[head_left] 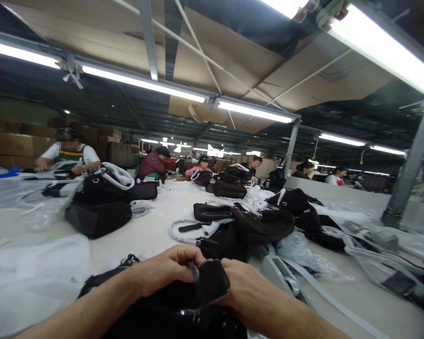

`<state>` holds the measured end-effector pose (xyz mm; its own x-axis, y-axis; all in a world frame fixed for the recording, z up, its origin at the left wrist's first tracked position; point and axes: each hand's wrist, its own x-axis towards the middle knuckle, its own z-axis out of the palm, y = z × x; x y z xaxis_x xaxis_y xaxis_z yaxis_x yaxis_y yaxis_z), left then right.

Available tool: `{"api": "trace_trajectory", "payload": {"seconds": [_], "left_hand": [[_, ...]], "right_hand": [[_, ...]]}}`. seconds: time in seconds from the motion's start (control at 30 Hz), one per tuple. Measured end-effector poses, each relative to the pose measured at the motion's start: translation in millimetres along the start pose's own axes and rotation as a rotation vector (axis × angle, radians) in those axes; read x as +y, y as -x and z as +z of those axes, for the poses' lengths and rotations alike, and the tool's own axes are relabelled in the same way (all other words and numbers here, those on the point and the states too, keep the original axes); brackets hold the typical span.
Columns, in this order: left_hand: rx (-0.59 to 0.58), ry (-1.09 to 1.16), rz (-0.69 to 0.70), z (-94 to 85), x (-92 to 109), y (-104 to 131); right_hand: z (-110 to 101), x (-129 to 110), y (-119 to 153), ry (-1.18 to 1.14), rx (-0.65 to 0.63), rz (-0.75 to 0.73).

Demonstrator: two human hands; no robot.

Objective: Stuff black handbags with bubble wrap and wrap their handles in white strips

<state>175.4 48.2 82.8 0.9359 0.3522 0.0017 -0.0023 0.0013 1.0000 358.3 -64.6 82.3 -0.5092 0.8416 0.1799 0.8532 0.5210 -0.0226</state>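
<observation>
A black bag with metal fittings lies in front of me at the bottom of the head view. Above it, between my hands, a small black flat piece with rounded corners is held up. My left hand pinches a thin dark strip at the left of this piece. On the other side, my right hand grips the piece's right edge, its fingertips mostly hidden behind it. Whether the piece is joined to the bag I cannot tell.
Black bags with white-wrapped handles stand on the table ahead and to the left. At right are a grey tape dispenser-like device, a long pale strip and clear plastic. Several people work farther back; a metal post rises at right.
</observation>
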Motion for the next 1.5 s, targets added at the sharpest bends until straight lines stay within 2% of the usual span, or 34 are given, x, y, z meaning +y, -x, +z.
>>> {"api": "trace_trajectory", "payload": {"seconds": [0.07,0.13,0.2,0.27,0.33,0.37,0.43,0.53,0.6,0.7,0.83,0.93,1.0,1.07,1.13,1.27,1.37,1.5], "left_hand": [[0.028,-0.101,-0.008,-0.7,-1.7,-2.9],[0.098,-0.251,-0.014,2.1,-3.9,-7.7],[0.163,-0.42,-0.001,7.4,-6.4,-12.2],[0.208,-0.626,0.032,12.9,-6.8,-15.2],[0.25,-0.822,0.074,15.6,-2.3,-17.2],[0.26,-0.889,0.1,15.1,2.1,-17.8],[0.251,-0.917,0.138,10.6,14.7,-17.5],[0.209,-0.86,0.136,0.5,34.5,-7.8],[0.183,-0.942,0.067,-3.1,40.3,7.5],[0.183,-1.191,-0.073,-1.1,30.5,37.7],[0.216,-1.378,-0.177,2.3,-0.1,63.4],[0.237,-1.43,-0.201,-1.7,-13.6,63.8],[0.255,-1.451,-0.191,-5.8,-15.6,60.2],[0.279,-1.47,-0.173,-9.7,-16.2,57.2],[0.294,-1.473,-0.138,-12.7,-19.6,55.8],[0.306,-1.458,-0.015,-16.6,-32.4,53.9],[0.31,-1.44,-0.034,-17.8,-27.5,51.8],[0.207,-1.405,-0.14,-13.3,5.1,56.3]], "right_hand": [[7.8,5.1,-4.0,-0.052,0.078,0.1],[5.9,12.3,-2.9,-0.236,0.143,0.205],[-5.5,20.2,3.1,-0.465,0.203,0.328],[-22.4,24.6,10.2,-0.552,0.333,0.428],[-40.3,20.8,14.6,-0.492,0.459,0.419],[-48.5,15.3,15.3,-0.451,0.472,0.362],[-61.6,-0.4,14.6,-0.394,0.336,0.194],[-71.2,-21.9,14.0,-0.267,0.009,-0.002],[-70.9,-26.3,16.8,-0.193,-0.128,-0.021],[-64.6,-20.1,23.4,-0.145,-0.209,0.02],[-56.4,-11.5,24.1,0.026,-0.171,0.097],[-57.2,-8.1,21.0,0.132,-0.179,0.112],[-61.5,-2.9,26.9,0.101,-0.189,0.092],[-65.6,5.1,44.0,0.015,-0.131,0.09],[-64.7,13.7,70.8,-0.102,-0.039,0.16],[-44.2,20.7,125.2,-0.389,0.021,0.488],[-31.7,17.5,143.9,-0.604,0.09,0.668],[-38.3,15.7,143.4,-0.673,0.265,0.702]]}}
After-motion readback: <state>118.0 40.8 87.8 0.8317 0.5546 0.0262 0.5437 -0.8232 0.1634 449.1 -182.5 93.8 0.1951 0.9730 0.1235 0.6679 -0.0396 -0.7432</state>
